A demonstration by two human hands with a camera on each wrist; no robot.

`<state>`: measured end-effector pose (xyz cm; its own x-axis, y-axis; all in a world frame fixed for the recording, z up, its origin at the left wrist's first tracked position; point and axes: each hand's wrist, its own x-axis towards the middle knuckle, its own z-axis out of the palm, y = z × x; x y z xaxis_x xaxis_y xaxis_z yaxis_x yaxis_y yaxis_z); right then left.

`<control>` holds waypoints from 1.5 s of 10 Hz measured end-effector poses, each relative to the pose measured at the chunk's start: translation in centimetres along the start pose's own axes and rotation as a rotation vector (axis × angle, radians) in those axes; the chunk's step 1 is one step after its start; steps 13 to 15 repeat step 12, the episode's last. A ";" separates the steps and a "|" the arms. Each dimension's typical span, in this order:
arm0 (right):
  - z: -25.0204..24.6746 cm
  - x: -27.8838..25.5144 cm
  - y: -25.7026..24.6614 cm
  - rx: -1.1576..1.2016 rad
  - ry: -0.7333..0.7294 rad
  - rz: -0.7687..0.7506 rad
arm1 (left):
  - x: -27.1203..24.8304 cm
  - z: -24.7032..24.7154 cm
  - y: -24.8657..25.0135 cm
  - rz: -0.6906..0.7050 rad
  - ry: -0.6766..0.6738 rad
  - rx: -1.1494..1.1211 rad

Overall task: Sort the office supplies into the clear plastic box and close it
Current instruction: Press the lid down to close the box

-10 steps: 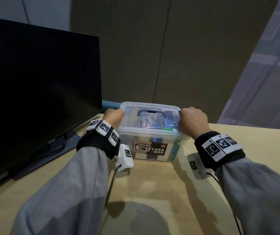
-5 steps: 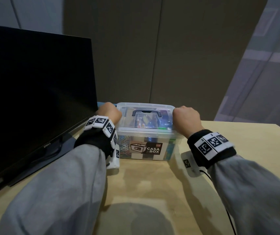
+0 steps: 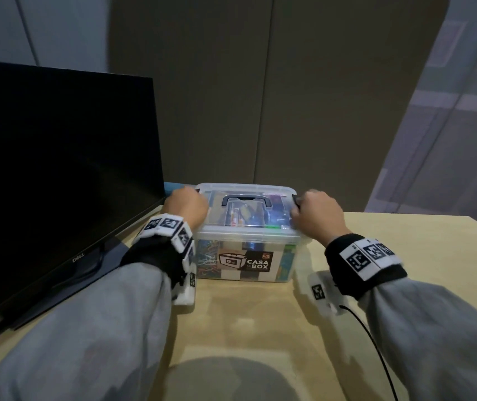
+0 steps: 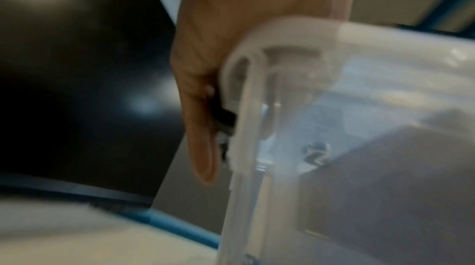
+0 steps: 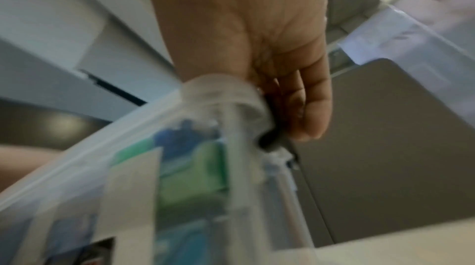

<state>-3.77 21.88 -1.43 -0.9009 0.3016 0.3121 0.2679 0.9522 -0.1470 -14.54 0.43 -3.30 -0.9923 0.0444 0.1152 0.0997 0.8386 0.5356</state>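
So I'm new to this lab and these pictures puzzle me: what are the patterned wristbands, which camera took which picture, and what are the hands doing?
A person, not a machine, works here. The patterned wristbands sit beside small wrist cameras. The wide picture comes from a head camera; the two blurry close-ups look along each hand. On the wooden table stands a clear plastic box of supplies, lid on, next to a dark monitor. The left hand and right hand each have a grip on a dark side latch; whether the latches are snapped shut is unclear.
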 end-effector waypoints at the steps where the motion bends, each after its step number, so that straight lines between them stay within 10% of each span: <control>1: 1.6 0.5 1.8 0.602 -0.240 0.197 | 1.0 0.6 -1.4 -0.111 -0.165 -0.362; 2: 2.9 0.7 1.9 1.067 -0.338 0.308 | 1.5 0.6 -1.5 -0.082 -0.204 -0.338; 4: 2.5 1.0 1.4 1.082 -0.346 0.319 | 2.4 0.8 -1.5 -0.075 -0.245 -0.253; 15: 0.3 2.3 -0.9 0.325 -0.367 0.373 | 1.2 -1.9 0.1 -0.147 -0.314 -0.097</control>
